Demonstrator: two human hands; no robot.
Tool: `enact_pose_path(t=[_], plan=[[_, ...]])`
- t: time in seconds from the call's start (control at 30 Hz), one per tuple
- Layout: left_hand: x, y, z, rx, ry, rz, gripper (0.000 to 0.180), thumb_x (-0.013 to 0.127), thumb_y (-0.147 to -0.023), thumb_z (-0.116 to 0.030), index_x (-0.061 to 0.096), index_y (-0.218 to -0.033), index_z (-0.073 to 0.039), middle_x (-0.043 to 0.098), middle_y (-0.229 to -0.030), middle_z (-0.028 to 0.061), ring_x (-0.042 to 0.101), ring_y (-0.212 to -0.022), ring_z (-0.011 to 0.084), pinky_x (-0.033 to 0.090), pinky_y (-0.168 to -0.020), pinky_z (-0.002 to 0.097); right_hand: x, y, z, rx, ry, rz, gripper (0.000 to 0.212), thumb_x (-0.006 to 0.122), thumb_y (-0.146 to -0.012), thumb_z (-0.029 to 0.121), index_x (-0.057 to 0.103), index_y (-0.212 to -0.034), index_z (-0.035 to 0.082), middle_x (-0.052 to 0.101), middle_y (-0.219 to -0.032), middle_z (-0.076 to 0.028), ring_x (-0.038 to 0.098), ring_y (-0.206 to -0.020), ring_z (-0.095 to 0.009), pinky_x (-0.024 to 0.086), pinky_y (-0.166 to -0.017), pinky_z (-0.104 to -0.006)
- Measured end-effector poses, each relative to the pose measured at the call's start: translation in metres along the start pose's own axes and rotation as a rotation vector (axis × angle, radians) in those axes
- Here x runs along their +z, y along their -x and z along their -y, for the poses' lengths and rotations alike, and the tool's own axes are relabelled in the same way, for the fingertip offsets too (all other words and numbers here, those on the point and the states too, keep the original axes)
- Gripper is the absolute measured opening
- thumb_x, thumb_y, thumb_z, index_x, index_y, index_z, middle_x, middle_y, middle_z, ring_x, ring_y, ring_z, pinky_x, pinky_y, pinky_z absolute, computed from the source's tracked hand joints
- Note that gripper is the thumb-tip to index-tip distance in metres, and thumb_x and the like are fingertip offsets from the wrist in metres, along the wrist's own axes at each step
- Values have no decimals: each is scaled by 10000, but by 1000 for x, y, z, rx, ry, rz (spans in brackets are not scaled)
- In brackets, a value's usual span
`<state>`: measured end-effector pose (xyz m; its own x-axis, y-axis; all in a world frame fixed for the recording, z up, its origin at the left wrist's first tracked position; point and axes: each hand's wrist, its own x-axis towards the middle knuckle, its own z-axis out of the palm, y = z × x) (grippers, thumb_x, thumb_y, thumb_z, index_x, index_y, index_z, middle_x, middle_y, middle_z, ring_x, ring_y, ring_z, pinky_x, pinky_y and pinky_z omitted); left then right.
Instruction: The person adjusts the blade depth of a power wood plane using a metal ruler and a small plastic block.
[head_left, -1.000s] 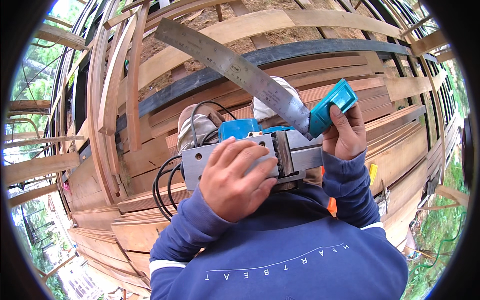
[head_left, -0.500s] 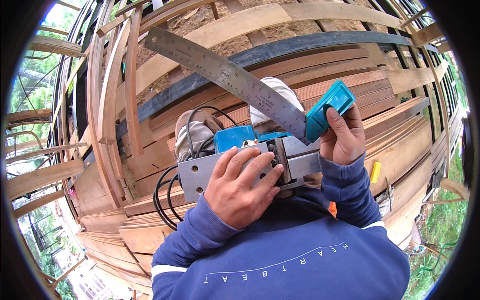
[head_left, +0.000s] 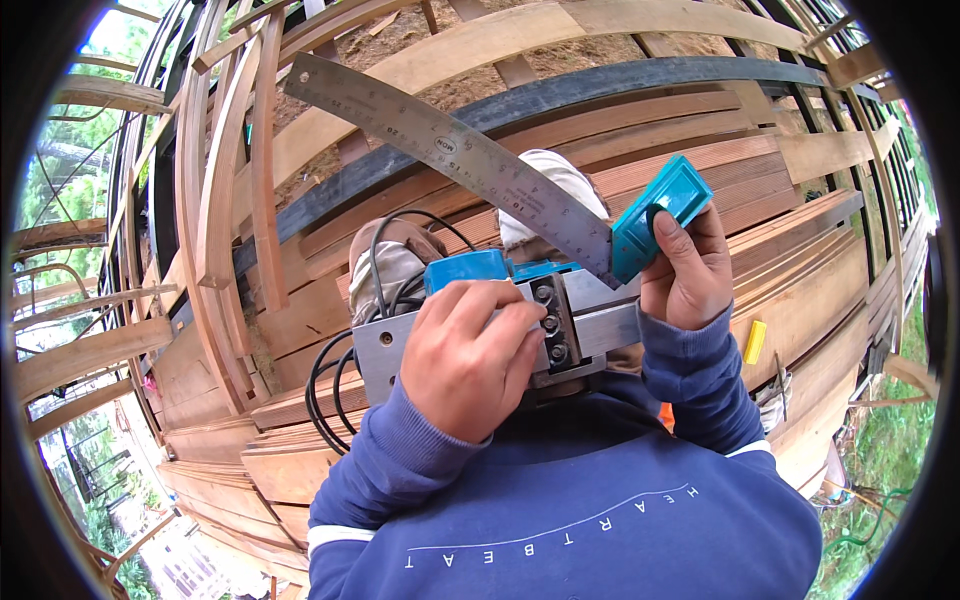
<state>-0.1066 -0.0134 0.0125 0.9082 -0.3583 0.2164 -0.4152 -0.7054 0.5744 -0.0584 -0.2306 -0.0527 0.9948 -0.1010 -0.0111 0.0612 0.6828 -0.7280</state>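
At the frame's centre, the electric planer (head_left: 604, 330) already lies sole-up, its cutter drum (head_left: 552, 338) exposed, bolts (head_left: 550, 322) apparently not removed. The left hand (head_left: 466, 358) curls over it, any grip hidden; right of centre, the right hand (head_left: 690, 268) grips a try square (head_left: 500, 182), not laid along the sole (head_left: 382, 362).

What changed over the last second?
Left hand: fingers drew in from spread across the metal plate of the planer to curled at its cutter drum, where bolts came into view. Right hand still holds the square by its teal handle.
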Motion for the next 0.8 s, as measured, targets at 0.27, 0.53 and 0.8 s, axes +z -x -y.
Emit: enact_pose_path(t=[0.27, 0.53, 0.8], plan=[[11, -19, 5, -35, -155, 24, 118, 765, -784, -80, 740, -899, -67, 652, -898, 81, 641, -858, 294, 521, -789, 406, 1, 3, -1, -9, -13, -23, 253, 663, -962, -30, 598, -1200, 27, 717, -1060, -92, 723, -956, -187, 632, -837, -349], [15, -25, 3, -9, -178, 35, 97, 776, -757, -83, 735, -843, -64, 643, -874, 76, 629, -850, 286, 522, -780, 396, 1, 4, 0, -4, -9, -48, 238, 673, -953, -40, 603, -1168, 33, 719, -1033, -77, 714, -922, -156, 618, -805, -315], [18, -25, 2, 1, -179, 32, 74, 770, -756, -49, 731, -819, -52, 632, -862, 79, 610, -859, 294, 519, -784, 402, 0, 3, -2, -2, -34, -21, 237, 661, -950, -66, 601, -1158, 29, 721, -1060, -83, 716, -962, -163, 619, -842, -325]])
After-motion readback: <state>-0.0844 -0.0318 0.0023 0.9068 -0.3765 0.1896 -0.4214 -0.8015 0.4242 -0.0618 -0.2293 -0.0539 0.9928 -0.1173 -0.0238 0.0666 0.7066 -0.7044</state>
